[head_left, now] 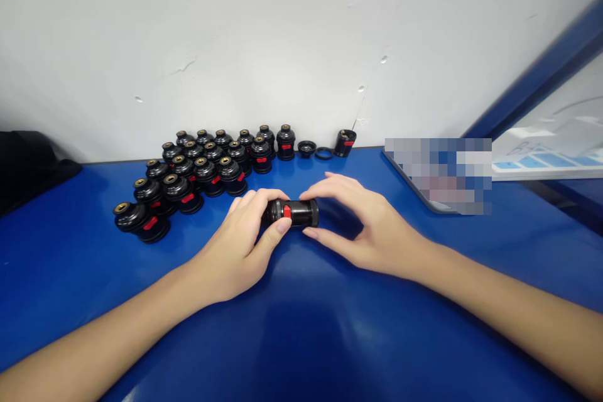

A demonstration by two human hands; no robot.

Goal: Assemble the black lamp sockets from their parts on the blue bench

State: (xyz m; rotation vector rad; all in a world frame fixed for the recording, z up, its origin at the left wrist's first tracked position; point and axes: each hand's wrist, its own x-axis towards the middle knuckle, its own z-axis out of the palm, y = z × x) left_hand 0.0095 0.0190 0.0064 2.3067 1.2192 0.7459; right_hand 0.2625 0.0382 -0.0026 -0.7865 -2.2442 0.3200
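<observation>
A black lamp holder point(301, 213) with a red switch lies on its side above the blue table, its wide open end with a ring facing right. My left hand point(249, 232) is closed around its left part, the thumb pressing beside the red switch and covering some of the body. At the right end, my right hand point(372, 220) has thumb and fingers spread, one above and one below the ring. A small gap seems to show between those fingertips and the ring. The left end of the lamp holder is hidden by my left fingers.
Several assembled black lamp holders point(207, 173) with brass tops stand in rows at the back left. Beside them are a loose cap point(306, 149), a ring point(324, 152) and an open body point(345, 143). A blurred flat device point(400, 169) lies at right. The white wall point(282, 44) bounds the table.
</observation>
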